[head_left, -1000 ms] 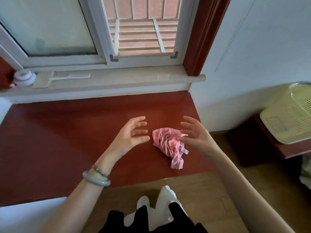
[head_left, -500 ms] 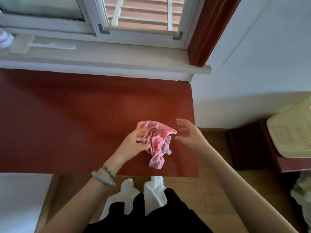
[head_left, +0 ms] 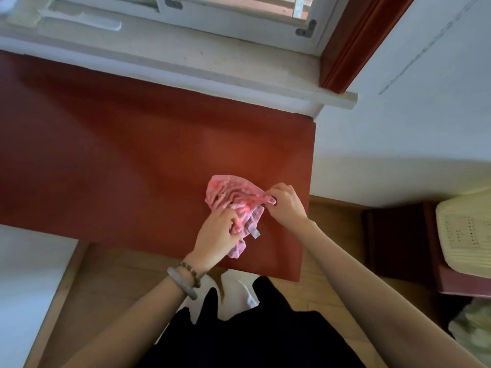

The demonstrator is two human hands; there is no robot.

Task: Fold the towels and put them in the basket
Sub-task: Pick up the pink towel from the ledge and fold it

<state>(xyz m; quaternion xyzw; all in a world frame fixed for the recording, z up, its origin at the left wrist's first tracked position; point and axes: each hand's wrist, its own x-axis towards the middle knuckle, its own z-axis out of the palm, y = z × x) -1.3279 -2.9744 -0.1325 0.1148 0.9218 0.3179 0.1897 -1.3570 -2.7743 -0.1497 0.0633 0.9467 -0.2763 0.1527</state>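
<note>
A crumpled pink towel (head_left: 233, 197) lies on the red-brown table (head_left: 132, 166) near its front right corner. My left hand (head_left: 219, 235) grips the towel's near lower part, fingers curled into the cloth. My right hand (head_left: 285, 204) pinches the towel's right corner between thumb and fingers. A pale yellow perforated basket (head_left: 465, 235) stands at the right edge of the view, on a low dark red stand (head_left: 398, 240).
A window sill (head_left: 186, 65) runs along the table's far edge, with a white flat object (head_left: 79, 19) on it. A white wall (head_left: 411, 115) rises to the right of the table. Wooden floor lies below the table's front edge.
Both hands have closed on the towel: the left went from touching it to gripping it, the right moved in and pinched its corner. The camera has tilted further down.
</note>
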